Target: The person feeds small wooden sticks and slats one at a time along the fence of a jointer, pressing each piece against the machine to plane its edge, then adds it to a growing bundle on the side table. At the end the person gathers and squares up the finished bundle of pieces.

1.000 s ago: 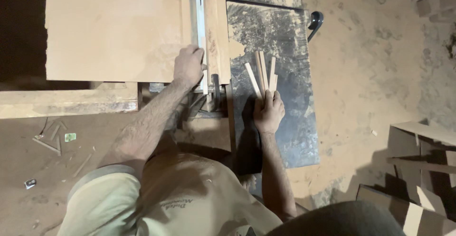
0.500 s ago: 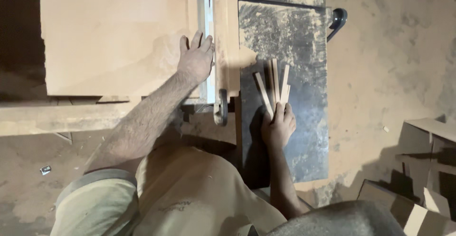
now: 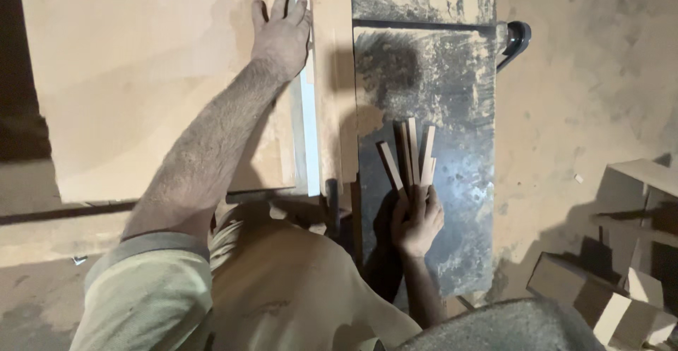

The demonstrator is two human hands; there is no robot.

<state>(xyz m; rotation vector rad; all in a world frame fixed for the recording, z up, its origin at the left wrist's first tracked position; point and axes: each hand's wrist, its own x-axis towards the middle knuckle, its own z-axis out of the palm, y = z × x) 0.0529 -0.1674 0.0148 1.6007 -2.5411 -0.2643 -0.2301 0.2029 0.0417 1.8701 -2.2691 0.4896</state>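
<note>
Dusty saw table (image 3: 424,75), black handle (image 3: 514,40), wood offcuts (image 3: 621,301).

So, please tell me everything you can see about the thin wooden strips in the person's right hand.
The thin wooden strips are a small bunch of about four narrow, flat, pale slats that look like cut wood. They fan out away from the person, their near ends gathered under the right hand, whose fingers press on them. They lie flat on the dusty dark metal table, to the right of a long pale board. One strip at the left slants outward.
</note>
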